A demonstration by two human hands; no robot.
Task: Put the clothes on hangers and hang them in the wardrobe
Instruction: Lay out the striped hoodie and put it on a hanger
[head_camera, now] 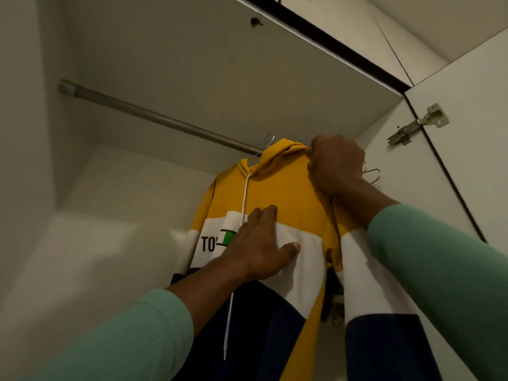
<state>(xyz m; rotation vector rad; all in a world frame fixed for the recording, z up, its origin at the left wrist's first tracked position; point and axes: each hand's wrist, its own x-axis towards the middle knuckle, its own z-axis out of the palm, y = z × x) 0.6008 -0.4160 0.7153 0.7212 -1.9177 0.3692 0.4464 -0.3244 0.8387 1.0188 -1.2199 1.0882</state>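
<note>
1. The wardrobe [115, 204] is seen from below. Its top panel [220, 64] fills the upper middle of the frame, and a dark edge strip runs diagonally towards the upper right.
2. The rail [154, 116] slants from its bracket at upper left down to the centre. That whole stretch is bare, with open room beneath it on the left side of the frame.
3. The yellow, white and navy hoodie [286, 188] hangs at centre, at the rail's visible lower end. The wire hanger hook [268, 140] pokes up from the hood. I cannot tell whether it sits over the rail.
4. The hoodie's long axis runs from the hood at centre down to the bottom edge of the frame, leaning slightly left at the top. Its printed chest faces the camera, and the white drawstring [243, 199] drops straight down.
5. The left hand [261, 243] lies flat on the white chest band with its fingers straight and spread.
6. The right hand [335, 163] is clenched around bunched yellow fabric at the hoodie's shoulder, just right of the hood.
7. Room is tight on the right. Spare wire hangers [371, 173] sit just behind the right hand, and the door [467, 160] with its hinge [417, 123] stands close beyond.
</note>
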